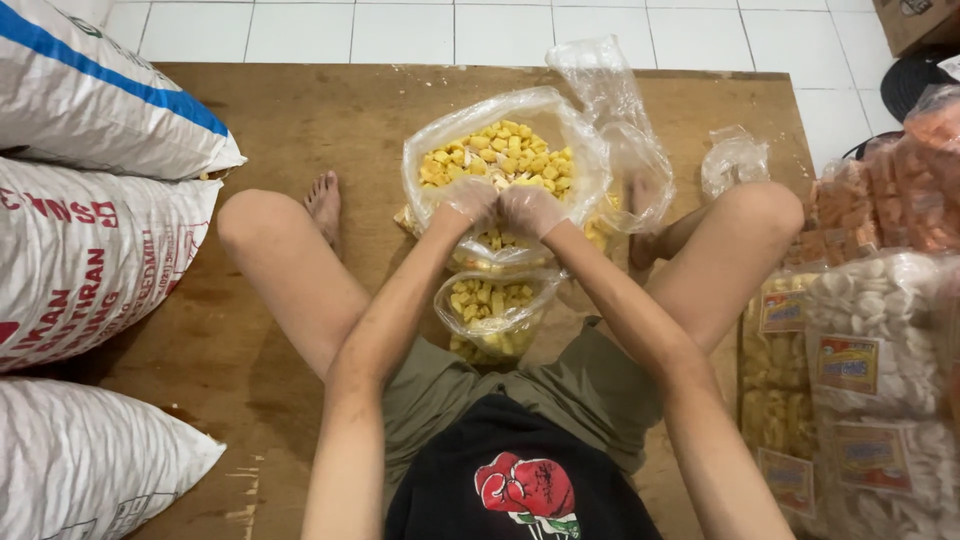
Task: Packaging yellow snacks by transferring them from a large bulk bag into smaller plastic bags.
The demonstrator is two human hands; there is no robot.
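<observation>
Two gloved hands, left hand (470, 200) and right hand (530, 210), meet with fingers curled together, pinching the near rim of the big clear bag (505, 160) of yellow snack pieces; fingertips blur under plastic. It sits mouth-up between the knees on the wooden board (300, 120); a smaller bag (492, 308) lies nearer.

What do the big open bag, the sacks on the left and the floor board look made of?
Big open bag: thin clear plastic film, glossy and crinkled. Sacks: woven plastic probably, matte white with a fine weave. Floor board: apparently plywood, brown, worn and scuffed.
</observation>
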